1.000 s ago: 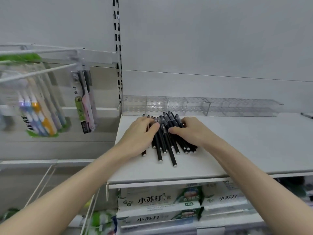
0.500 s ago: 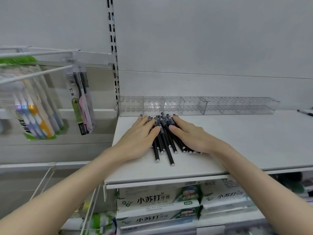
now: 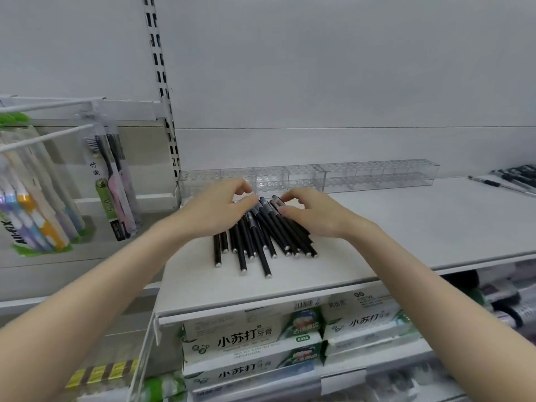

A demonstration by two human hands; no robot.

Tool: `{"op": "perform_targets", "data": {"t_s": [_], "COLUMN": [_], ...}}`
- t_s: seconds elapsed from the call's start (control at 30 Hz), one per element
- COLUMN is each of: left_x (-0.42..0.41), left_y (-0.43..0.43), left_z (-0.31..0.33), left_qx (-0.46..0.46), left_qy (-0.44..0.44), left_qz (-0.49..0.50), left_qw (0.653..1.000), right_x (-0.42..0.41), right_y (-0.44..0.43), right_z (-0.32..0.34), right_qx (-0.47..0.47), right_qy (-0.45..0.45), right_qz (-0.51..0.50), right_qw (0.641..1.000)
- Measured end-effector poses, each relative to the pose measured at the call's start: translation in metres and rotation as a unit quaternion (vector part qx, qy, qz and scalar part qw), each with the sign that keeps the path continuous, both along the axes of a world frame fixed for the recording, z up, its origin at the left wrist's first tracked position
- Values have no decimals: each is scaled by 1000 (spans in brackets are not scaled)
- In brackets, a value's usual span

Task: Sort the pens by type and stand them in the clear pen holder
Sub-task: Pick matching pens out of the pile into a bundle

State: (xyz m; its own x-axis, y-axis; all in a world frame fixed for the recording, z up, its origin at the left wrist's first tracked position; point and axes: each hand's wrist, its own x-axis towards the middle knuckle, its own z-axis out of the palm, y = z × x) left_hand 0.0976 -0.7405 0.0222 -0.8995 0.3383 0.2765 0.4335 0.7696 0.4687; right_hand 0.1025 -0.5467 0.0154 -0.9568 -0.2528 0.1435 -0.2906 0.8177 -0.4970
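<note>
Gathering is judged to be the step in hand: the pens are bunched on the shelf and none has yet been stood in the holder. At the far left, toothbrush packs (image 3: 37, 216) are hung on pegs, apart from the work. The left hand (image 3: 217, 211) is laid over the left side of the pile of black pens (image 3: 261, 242), its fingers (image 3: 242, 185) bent above the cap ends and the thumb set against the pens. The pile is fanned across the white shelf (image 3: 406, 227), with the butt ends toward the front edge. The right hand (image 3: 314, 217) is laid on the pile's right side, fingers curled at the cap ends. Whether any pen is truly pinched by either hand cannot be told, since the fingertips are blurred. Just behind both hands the clear pen holder (image 3: 377, 177) is set along the back wall, and no pen is seen standing in it. A second lot of pens (image 3: 516, 177) is seen at the far right, well apart. Next, it is judged, pens of one kind must be picked out, turned upright and lowered into the holes.
</note>
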Motion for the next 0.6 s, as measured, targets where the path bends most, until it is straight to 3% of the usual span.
{"op": "perform_targets", "data": {"t_s": [0.17, 0.33, 0.47, 0.6], "left_x": [10, 35, 65, 84], "left_y": [39, 109, 180, 253], "left_z": [35, 58, 54, 34], "left_qx": [-54, -49, -46, -53], "left_qy": [93, 183, 238, 239], "left_qz": [-16, -33, -21, -29], "left_qw": [994, 981, 970, 969], "right_x": [6, 35, 66, 90], "right_y": [44, 119, 193, 270], "right_z": [32, 57, 58, 44], "right_qx": [-7, -3, 14, 37], "right_qy": [93, 184, 214, 220], "right_qz": [-39, -70, -83, -96], "right_qw": [995, 980, 973, 970]}}
